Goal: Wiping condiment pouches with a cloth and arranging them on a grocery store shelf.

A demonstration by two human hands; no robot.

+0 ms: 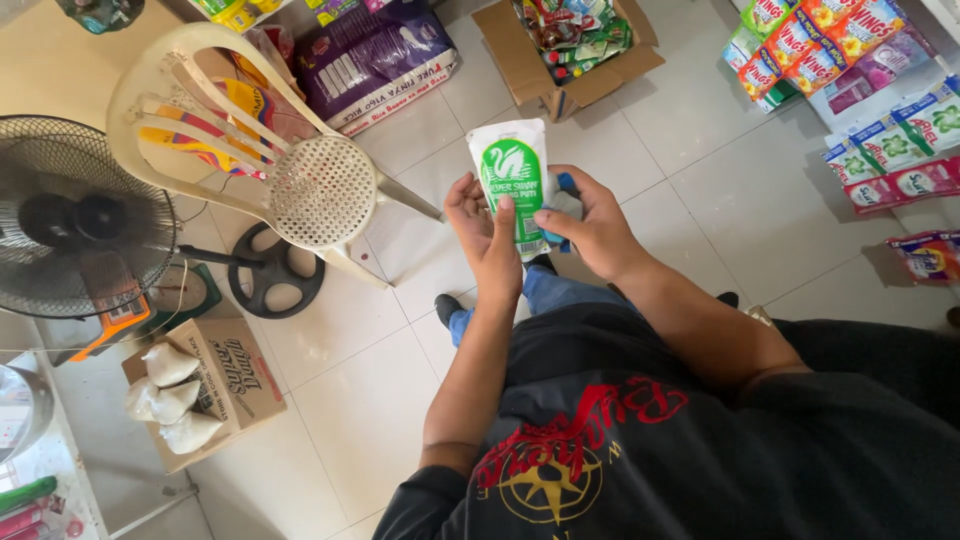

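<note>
The white-and-green pouch [513, 180] stands upright in mid-air above the tiled floor [700, 170], long axis pointing away from the person. The left hand [485, 235] clasps its lower half, thumb across the front; the right hand [590, 225] pinches its right edge, fingers also closed on a blue thing [567, 184] behind. The plastic chair [300, 170] sits left, with bare tile ahead.

A pouch [514, 180] stands upright between both hands, chair [290, 160] and fan [75, 215] to its left.
</note>
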